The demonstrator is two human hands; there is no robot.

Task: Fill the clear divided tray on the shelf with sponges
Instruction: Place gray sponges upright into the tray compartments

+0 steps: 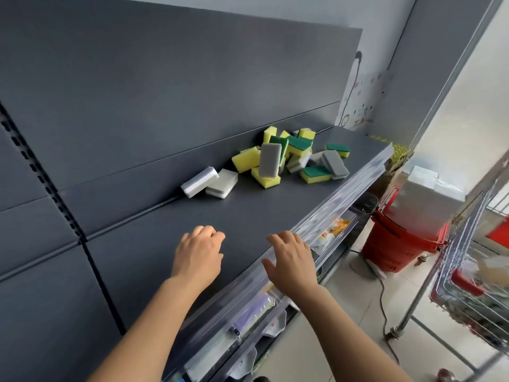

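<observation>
Early going, by the look of it: both hands were empty over the shelf (248, 216), and the sponges (278, 158) lay heaped loose further along by the back panel, well apart from them. No clear divided tray could be made out. The left hand (198, 252) was loosely curled, holding nothing; the right hand (292, 260) was spread at the shelf's front edge. Next call: reach along for a sponge.

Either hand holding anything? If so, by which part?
Nothing is held. The left hand is loosely curled above the shelf, the right hand open at its clear front rail; the sponges lie untouched.
</observation>
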